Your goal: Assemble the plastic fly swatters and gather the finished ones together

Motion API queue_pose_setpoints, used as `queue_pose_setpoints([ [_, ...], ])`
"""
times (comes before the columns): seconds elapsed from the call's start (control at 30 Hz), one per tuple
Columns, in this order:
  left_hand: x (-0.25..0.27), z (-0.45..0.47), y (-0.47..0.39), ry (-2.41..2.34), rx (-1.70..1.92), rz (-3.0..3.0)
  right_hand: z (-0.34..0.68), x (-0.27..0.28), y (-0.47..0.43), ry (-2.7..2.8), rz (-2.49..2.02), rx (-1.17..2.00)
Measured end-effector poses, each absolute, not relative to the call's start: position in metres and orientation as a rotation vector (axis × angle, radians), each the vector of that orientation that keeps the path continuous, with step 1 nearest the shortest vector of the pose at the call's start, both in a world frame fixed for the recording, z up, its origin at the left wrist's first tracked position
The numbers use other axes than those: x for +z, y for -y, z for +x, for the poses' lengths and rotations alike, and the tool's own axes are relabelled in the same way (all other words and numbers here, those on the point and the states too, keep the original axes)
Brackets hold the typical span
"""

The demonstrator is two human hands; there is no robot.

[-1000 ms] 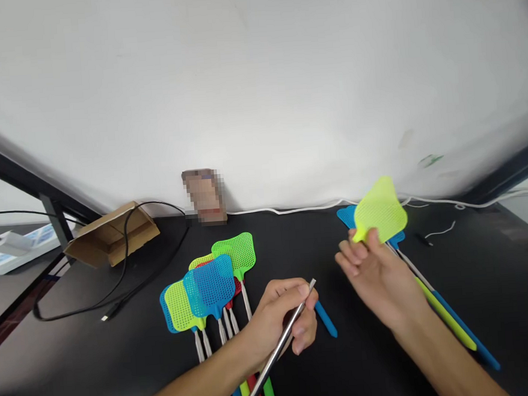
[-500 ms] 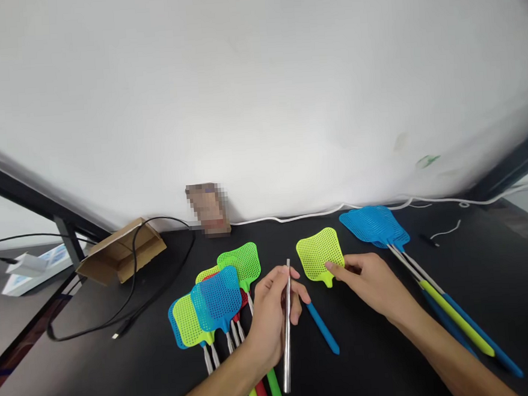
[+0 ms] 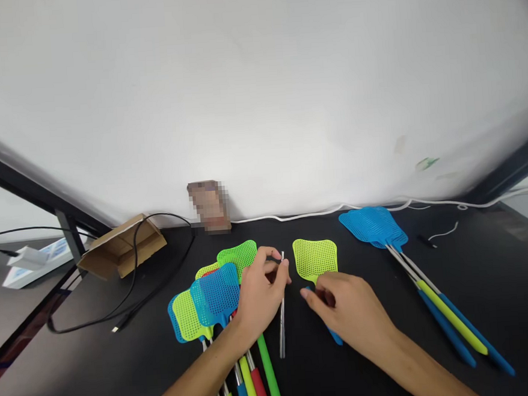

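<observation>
My left hand (image 3: 262, 291) pinches the upper part of a slim silver metal tube (image 3: 282, 329) between thumb and fingers. The tube slants down toward me over the black table. My right hand (image 3: 350, 306) curls its thumb and fingers around the upper part of a short blue handle (image 3: 336, 336), which it mostly covers. Just beyond that hand lies a loose yellow-green fly swatter head (image 3: 316, 258). Left of my left hand, several fly swatters overlap, with a blue head (image 3: 216, 293) on top and a green head (image 3: 238, 257) behind.
More fly swatters with blue heads (image 3: 374, 226) lie at the right. An open cardboard box (image 3: 123, 250), a black cable (image 3: 138, 300) and a white power strip (image 3: 42, 262) are at the left. A blurred-out object (image 3: 210, 208) leans on the white wall; a white cord (image 3: 288, 218) runs along its base.
My right hand has released the yellow-green head onto the table and moved nearer, onto the blue handle. My left hand has shifted its hold toward the tube's top, and the tube has moved slightly away.
</observation>
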State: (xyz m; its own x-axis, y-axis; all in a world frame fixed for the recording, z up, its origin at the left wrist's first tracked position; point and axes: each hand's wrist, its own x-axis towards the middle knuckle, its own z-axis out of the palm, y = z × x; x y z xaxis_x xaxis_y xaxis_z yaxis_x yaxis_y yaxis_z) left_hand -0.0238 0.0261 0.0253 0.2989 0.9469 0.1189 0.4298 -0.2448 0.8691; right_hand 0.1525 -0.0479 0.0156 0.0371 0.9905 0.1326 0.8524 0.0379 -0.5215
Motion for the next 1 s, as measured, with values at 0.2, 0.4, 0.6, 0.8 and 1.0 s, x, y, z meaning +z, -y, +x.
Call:
queue_pose_setpoints([
  [0.2,0.014,-0.025,-0.031,-1.324,0.539,2.314,0.142,0.010,0.053,2.109,-1.914,0.195],
  [0.4,0.009,-0.024,-0.028,-1.310,0.396,2.440,0.147,0.010,0.052,2.144,-1.999,0.085],
  [0.6,0.022,-0.023,-0.024,-1.387,0.309,2.531,0.152,0.010,0.048,2.110,-2.081,0.046],
  [0.8,0.027,-0.023,-0.017,-1.353,0.182,2.681,0.162,0.012,0.045,2.061,-2.181,0.025],
  [1.0,0.024,-0.023,-0.013,-1.292,0.119,2.715,0.163,0.012,0.046,2.092,-2.160,0.013],
])
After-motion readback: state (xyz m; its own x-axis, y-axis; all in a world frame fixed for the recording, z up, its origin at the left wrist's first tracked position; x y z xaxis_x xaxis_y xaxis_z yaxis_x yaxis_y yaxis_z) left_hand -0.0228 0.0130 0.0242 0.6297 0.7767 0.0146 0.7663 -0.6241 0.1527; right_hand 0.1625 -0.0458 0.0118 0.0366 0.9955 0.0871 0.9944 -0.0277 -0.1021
